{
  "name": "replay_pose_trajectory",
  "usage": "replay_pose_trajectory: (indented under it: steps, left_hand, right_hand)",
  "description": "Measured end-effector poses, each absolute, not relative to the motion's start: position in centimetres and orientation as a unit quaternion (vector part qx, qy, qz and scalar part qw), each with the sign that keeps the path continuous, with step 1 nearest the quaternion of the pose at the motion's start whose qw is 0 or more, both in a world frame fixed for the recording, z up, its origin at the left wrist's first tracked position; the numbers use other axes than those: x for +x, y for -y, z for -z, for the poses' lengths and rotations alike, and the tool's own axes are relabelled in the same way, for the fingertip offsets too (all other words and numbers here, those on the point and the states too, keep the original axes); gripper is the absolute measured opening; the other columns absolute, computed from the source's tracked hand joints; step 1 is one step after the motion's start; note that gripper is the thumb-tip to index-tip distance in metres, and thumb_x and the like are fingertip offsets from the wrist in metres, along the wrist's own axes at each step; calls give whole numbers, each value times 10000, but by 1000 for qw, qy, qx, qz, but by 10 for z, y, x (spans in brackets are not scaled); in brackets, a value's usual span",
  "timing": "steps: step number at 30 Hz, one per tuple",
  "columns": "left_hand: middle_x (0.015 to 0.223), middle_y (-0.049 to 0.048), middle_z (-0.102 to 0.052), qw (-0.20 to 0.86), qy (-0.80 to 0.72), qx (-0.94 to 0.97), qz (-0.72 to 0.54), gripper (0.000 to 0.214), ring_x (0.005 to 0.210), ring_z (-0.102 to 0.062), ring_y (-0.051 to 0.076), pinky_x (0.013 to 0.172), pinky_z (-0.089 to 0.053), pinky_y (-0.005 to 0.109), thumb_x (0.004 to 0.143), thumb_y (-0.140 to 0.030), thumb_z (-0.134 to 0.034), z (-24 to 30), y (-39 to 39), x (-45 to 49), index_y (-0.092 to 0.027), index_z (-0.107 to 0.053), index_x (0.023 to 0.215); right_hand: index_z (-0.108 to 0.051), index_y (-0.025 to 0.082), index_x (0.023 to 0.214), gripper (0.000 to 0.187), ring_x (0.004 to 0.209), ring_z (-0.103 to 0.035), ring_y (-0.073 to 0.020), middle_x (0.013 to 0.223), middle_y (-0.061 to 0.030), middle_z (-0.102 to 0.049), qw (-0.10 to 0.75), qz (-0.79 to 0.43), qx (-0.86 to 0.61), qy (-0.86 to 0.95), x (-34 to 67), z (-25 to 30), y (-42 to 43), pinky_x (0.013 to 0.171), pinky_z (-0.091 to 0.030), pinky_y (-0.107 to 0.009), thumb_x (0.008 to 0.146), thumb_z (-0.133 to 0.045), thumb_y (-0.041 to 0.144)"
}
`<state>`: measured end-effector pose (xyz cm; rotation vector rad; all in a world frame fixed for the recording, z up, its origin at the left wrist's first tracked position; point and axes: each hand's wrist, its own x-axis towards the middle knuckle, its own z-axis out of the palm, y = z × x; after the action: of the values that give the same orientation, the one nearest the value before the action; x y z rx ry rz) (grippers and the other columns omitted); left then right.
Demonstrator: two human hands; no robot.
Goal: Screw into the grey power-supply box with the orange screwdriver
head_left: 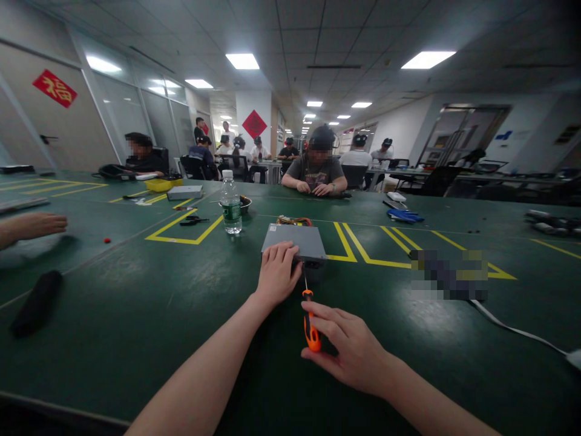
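Observation:
A grey metal computer power supply (302, 239) lies on the green table in front of me, with a bundle of coloured wires (295, 221) at its far side. My left hand (278, 275) grips its near left edge, fingers over the top and thumb at the front. In my right hand (347, 342) is an orange and black screwdriver (311, 327), held by its handle between thumb and fingers. Its shaft points away from me, and the tip meets the near face of the power supply. The exact spot under the tip is too small to make out.
A water bottle (231, 206) stands beyond the power supply, before a bowl (246, 204). Black tools (193, 221) lie left of it. Blue gloves (403, 215) are at right. Another person's hand (36, 225) reaches in from the left, near a black object (37, 303). Someone sits opposite.

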<state>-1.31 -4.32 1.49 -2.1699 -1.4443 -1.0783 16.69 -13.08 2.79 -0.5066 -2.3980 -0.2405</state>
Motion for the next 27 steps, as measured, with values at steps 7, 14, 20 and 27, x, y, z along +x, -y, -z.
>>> replay_pose_trajectory:
  steps: [7,14,20,27]
  left_hand:
    - [1222,65,-543,159,504,-760,379,296,1167,-436,229,992,-297,398,858,-287,-488,-15,43,-13,-204,-498,1142]
    - [1222,67,-544,161,505,-758,379,301,1162,-439,233,989,-302,403,851,-283,-502,-15,43,-13,-207,-499,1143]
    - [1215,67,-546,164,505,-758,379,292,1166,-438,226,992,-305,395,853,-276,-497,-16,44,-13,-206,-501,1136]
    - [1210,69,-551,166,508,-755,380,290,1159,-447,229,987,-309,404,849,-277,-501,-17,44,-12,-213,-505,1131]
  right_hand:
    - [-512,124,1148,293,971,-612,-237,1127,-194,-579,293,114,-190,930,165,-33,134,756,-532,-341,918,-430,286]
    - [-482,116,1134,348,987,-607,-239,1166,-194,-568,299,73,-205,929,167,-30,133,775,-532,-348,904,-458,377]
    - [-526,144,1131,281,946,-621,-228,1131,-177,-587,283,112,-194,933,165,-32,133,748,-531,-339,917,-448,308]
    - [-483,116,1111,334,1003,-605,-243,1170,-200,-568,296,75,-212,928,167,-29,133,778,-532,-352,901,-474,375]
